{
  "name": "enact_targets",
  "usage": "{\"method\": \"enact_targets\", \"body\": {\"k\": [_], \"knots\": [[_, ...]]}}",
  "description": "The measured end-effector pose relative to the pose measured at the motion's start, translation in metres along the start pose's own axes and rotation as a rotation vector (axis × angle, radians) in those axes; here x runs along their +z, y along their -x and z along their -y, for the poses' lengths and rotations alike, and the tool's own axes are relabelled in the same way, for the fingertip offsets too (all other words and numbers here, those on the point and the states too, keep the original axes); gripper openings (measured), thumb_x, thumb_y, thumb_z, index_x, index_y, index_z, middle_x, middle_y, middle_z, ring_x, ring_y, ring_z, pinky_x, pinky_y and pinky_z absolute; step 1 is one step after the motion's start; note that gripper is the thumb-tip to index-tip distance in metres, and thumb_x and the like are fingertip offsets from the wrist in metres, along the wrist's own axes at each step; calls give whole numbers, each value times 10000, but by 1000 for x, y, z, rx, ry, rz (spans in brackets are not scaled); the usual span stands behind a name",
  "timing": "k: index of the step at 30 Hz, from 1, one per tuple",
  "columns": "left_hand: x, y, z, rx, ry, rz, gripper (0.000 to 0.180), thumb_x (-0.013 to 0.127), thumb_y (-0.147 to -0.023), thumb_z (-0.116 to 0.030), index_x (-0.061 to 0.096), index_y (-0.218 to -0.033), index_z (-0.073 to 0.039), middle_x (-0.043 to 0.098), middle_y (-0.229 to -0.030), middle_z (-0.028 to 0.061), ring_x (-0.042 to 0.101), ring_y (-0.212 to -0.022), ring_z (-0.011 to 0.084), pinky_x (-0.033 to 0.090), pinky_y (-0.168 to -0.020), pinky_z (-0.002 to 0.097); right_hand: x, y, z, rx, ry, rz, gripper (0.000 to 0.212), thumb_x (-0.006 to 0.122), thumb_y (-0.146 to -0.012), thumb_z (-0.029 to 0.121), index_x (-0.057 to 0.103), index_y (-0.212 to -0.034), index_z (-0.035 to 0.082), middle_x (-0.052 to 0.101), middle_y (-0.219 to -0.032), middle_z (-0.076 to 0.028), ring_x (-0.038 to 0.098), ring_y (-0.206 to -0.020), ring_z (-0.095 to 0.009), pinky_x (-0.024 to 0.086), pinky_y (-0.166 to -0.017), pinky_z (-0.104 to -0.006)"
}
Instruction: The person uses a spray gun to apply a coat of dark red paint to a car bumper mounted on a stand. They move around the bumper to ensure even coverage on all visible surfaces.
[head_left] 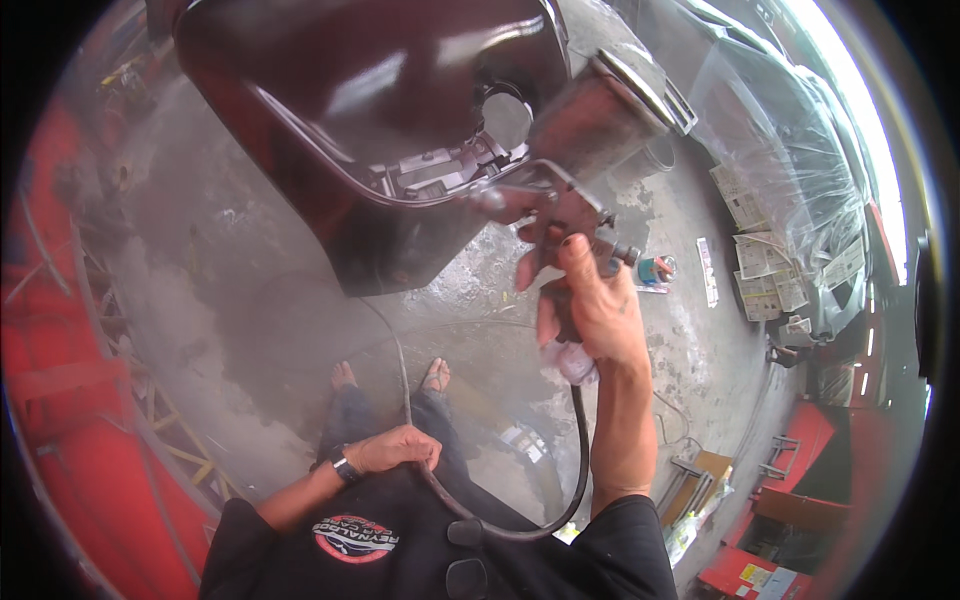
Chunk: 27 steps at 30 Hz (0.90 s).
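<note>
My right hand [604,308] is closed round the handle of a paint spray gun [572,208], whose large metal cup [603,115] sits tilted above it. A light cloth-like wrap [570,361] covers the bottom of the handle. From there a dark air hose [581,440] loops down in front of my shirt to my left hand [398,448], which grips it near my waist. The nozzle points left, close to the lower edge of a glossy dark maroon vehicle panel [290,60]. That panel has a round opening and a recess with fittings. Any gap between nozzle and panel is unclear.
Plastic sheeting [770,130] drapes a vehicle at the right, with newspaper sheets [765,260] along its lower side. A small can [656,269] and a bucket [655,155] stand on the concrete floor [240,260]. Red surfaces [60,400] line the left side. Haze hangs around.
</note>
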<state>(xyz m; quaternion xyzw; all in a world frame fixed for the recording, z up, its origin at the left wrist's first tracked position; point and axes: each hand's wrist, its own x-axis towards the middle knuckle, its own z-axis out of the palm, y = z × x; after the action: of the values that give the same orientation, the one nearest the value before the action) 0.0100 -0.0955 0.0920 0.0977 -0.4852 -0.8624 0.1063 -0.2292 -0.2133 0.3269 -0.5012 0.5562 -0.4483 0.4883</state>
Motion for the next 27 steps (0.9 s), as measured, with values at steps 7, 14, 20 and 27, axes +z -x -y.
{"method": "enact_targets", "body": {"k": [7,14,20,27], "knots": [[-10,10,8,-25,61,-34,523,498,-1046,-486,618,-782,-51,516,-722,-66,467,-729,35,384,-675,223,-36,1,-8,96,249,-424,549,525,-1028,502,608,-1169,-22,694,-828,-125,565,-416,-151,403,-364,-249],[-15,22,-1,-46,75,-36,511,531,-1030,-478,570,-729,-67,464,-706,-58,405,-690,48,326,-641,234,-3,27,17,82,106,-254,549,512,-1034,493,591,-1191,-27,703,-890,-143,612,-463,-163,422,-371,-245],[-31,48,-2,-46,91,56,502,680,-937,-496,550,-713,-66,445,-710,-48,392,-686,66,312,-636,249,24,56,30,-4,55,-287,641,423,-1058,514,514,-1357,-46,712,-1101,-208,648,-526,-187,473,-438,-248],[-47,75,-4,-56,206,105,421,874,-773,-394,622,-791,-57,546,-802,-46,489,-756,42,374,-678,213,20,76,15,-33,-145,-355,639,444,-1039,554,542,-1357,8,708,-1087,-203,604,-490,-146,449,-411,-234]]}}
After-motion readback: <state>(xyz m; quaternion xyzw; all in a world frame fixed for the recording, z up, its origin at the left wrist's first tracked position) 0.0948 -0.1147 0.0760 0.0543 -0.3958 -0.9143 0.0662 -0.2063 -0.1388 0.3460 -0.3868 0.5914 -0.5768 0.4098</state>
